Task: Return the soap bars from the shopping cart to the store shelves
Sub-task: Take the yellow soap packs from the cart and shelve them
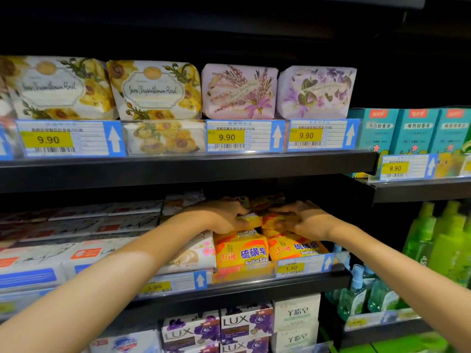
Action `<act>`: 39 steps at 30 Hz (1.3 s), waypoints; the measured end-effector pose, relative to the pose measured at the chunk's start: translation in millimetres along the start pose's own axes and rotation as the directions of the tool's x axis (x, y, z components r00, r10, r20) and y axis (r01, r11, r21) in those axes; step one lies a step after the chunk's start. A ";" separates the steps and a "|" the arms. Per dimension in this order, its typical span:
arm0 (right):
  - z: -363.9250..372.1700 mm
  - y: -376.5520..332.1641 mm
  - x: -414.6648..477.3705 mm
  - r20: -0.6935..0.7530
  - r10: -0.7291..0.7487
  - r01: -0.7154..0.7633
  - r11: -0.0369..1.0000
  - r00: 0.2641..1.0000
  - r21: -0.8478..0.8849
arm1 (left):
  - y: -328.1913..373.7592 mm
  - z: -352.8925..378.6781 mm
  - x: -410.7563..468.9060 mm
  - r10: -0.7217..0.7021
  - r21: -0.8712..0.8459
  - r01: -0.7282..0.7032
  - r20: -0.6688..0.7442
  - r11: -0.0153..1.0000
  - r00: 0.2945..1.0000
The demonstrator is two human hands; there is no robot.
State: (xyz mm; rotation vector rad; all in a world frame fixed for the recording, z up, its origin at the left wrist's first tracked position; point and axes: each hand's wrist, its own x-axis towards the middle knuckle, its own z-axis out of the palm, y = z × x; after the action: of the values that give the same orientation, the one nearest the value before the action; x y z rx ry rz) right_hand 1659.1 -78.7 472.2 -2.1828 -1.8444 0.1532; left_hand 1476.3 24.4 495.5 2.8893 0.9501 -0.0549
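Both my hands reach into the middle shelf [229, 289], onto a pile of yellow-and-orange sulfur soap bars [242, 250]. My left hand [221, 215] grips one yellow bar [251, 220] on top of the pile. My right hand [303, 220] grips an orange-yellow bar [276, 220] right beside it. The two held bars touch each other and rest on the stack below. More of the same bars lie further back in the dark of the shelf. The shopping cart is out of view.
Floral wrapped soaps [155, 90] fill the upper shelf [178, 164] above price tags. White boxed soaps [76, 256] sit left of the pile, Lux boxes [244, 324] below. Teal boxes [413, 131] and green bottles [443, 245] stand to the right.
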 end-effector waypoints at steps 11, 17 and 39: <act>7.1 -11.4 -34.9 -0.274 -0.165 0.201 0.974 0.947 0.107 | 21.4 -2.6 -52.2 -0.017 -0.053 0.010 -0.141 0.999 0.990; 33.7 -13.3 -82.6 -0.459 -0.322 0.384 0.922 0.828 0.045 | 58.9 36.4 -108.9 -0.014 -0.040 -0.006 -0.483 0.999 0.876; 288.1 48.7 -368.0 0.304 -0.418 0.299 0.881 0.856 0.367 | 244.0 381.0 -357.6 -0.780 -0.678 0.565 -0.020 0.470 0.626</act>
State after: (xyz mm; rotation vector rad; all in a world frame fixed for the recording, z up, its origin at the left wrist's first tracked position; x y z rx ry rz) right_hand 1564.8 -404.8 147.3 -1.6371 -2.2194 0.7722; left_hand 1332.2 -422.1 160.2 1.7604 1.7480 0.5959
